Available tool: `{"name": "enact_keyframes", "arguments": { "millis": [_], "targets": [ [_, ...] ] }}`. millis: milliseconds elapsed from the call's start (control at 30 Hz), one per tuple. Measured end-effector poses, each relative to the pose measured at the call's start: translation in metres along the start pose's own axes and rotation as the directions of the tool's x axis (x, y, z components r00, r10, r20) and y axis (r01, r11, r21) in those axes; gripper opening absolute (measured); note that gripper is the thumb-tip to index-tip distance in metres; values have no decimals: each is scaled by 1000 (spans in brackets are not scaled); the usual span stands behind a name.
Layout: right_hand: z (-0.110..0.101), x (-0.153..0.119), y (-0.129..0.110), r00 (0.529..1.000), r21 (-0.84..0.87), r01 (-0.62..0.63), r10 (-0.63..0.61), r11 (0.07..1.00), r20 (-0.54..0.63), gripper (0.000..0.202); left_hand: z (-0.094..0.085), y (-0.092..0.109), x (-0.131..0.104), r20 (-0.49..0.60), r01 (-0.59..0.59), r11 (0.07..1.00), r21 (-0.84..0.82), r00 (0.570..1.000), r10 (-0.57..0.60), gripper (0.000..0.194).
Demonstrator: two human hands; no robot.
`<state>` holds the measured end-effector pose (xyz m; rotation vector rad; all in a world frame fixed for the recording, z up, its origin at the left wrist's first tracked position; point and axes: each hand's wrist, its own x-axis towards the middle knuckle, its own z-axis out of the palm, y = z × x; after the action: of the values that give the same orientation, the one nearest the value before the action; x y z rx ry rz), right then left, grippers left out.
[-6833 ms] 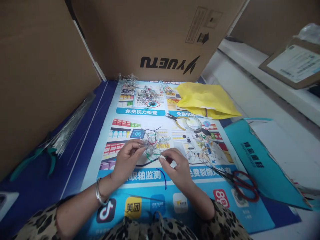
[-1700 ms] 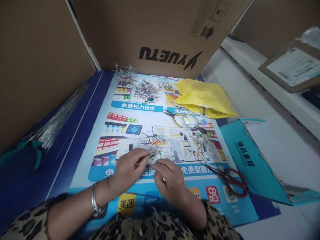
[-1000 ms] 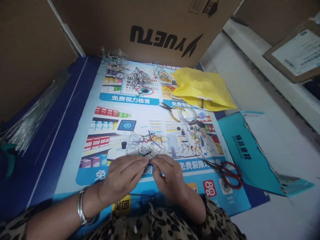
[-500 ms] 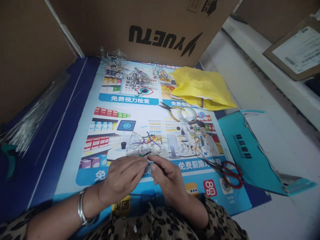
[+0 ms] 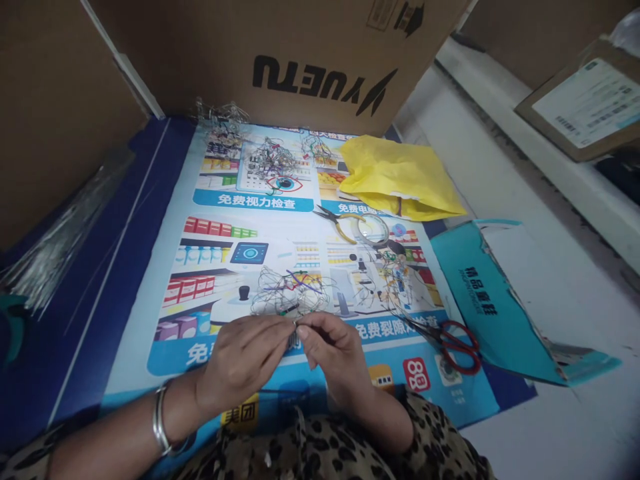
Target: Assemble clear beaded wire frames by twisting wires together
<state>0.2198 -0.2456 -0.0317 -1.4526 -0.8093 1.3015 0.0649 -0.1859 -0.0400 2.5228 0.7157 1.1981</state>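
Note:
My left hand (image 5: 250,357) and my right hand (image 5: 333,353) meet at the fingertips near the front of the printed sheet. Both are closed in a pinch on a small end of thin wire (image 5: 296,323), mostly hidden by the fingers. Just beyond the fingertips spreads a loose tangle of thin looped wire (image 5: 293,287) with purple, red and green bits. Whether the pinched end belongs to this tangle is hard to make out. Off to the right of my right hand lie red-handled scissors (image 5: 457,347), blades pointing left, near another wire tangle (image 5: 397,277).
Yellow-handled pliers (image 5: 340,223) and a roll of tape (image 5: 373,230) lie mid-sheet. Behind them is a yellow bag (image 5: 400,177). More wire heaps (image 5: 273,160) sit at the back, before a cardboard box (image 5: 300,40). Loose straight wires (image 5: 55,253) lie left; a torn teal box piece (image 5: 500,307) right.
The whole view has shifted slightly. My fingertips have drawn a little closer together, and my right fingers are more bent over the pinch. Tools and wire heaps lie as before.

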Motion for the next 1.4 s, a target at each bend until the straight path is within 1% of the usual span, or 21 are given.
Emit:
{"name": "enact_keyframes", "arguments": {
  "millis": [300,433,533,667,800,900,967,1067,1167,1233,1400],
  "targets": [
    [2,1,3,999,91,-39,41,995,-20,21,2,1,0,7,-12,999,33,1000,11,16],
    [2,1,2,997,139,-68,72,988,-25,22,2,1,0,3,19,999,49,1000,-19,16],
    [-1,-1,1,994,147,-92,99,985,-41,21,1,0,0,-12,33,998,56,999,-33,16],
    [-9,-5,1,994,141,-93,101,986,-52,18,0,0,0,-10,42,997,61,999,-41,18],
    [-18,-5,-1,994,78,-90,95,993,-62,16,-1,-2,0,5,49,997,59,999,-50,19],
    [-22,-3,-5,994,-37,-69,66,997,-85,16,-1,-2,1,7,33,998,56,999,-34,19],
    [-24,-2,-8,993,-157,-21,2,987,-119,16,-1,-2,1,8,13,999,52,1000,-13,19],
    [-24,-1,-9,978,-332,70,-130,941,-163,17,-1,-2,1,22,-28,999,42,999,27,20],
    [-24,0,-8,951,-435,111,-223,894,-215,20,0,-2,-1,22,-52,998,25,998,52,21],
    [-24,1,-7,940,-457,110,-242,882,-241,21,1,-2,-4,28,-64,998,23,998,64,21],
    [-26,5,-5,963,-376,70,-161,924,-216,23,3,0,-8,68,-132,990,39,989,129,24]
  ]
}}
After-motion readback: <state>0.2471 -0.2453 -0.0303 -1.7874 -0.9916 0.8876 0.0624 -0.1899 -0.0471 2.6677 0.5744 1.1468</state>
